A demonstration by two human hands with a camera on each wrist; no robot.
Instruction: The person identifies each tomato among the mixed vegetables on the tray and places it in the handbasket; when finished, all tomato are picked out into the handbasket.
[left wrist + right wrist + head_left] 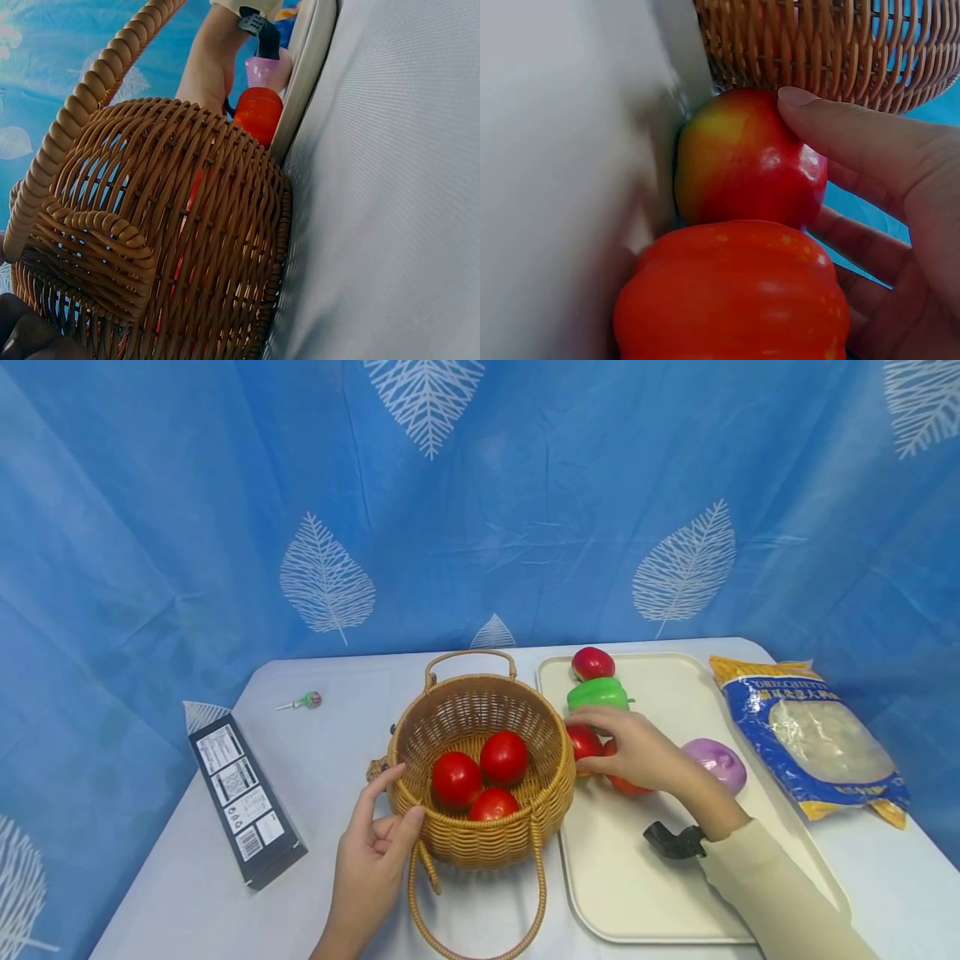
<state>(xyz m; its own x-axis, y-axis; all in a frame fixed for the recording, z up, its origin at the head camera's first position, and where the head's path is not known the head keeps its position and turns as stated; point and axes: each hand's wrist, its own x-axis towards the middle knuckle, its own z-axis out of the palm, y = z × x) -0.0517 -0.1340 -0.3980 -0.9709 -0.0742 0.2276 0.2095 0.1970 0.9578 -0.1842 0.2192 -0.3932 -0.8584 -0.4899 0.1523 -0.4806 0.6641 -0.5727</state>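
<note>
A wicker basket stands at the middle of the table with three smooth red round fruits inside. On its left rim my left hand holds the edge with forefinger and thumb; dark fingers show at the corner of the left wrist view. Just right of the basket, my right hand grips a red-and-yellow apple, thumb on one side and fingers round the other. Touching or nearly touching that apple is an orange-red bell pepper, partly under the hand in the head view.
A cream tray bears a green pepper, a dark red fruit, a purple vegetable and a black curved piece by the sleeve. Right lies a pasta bag; left, a black box and a lollipop.
</note>
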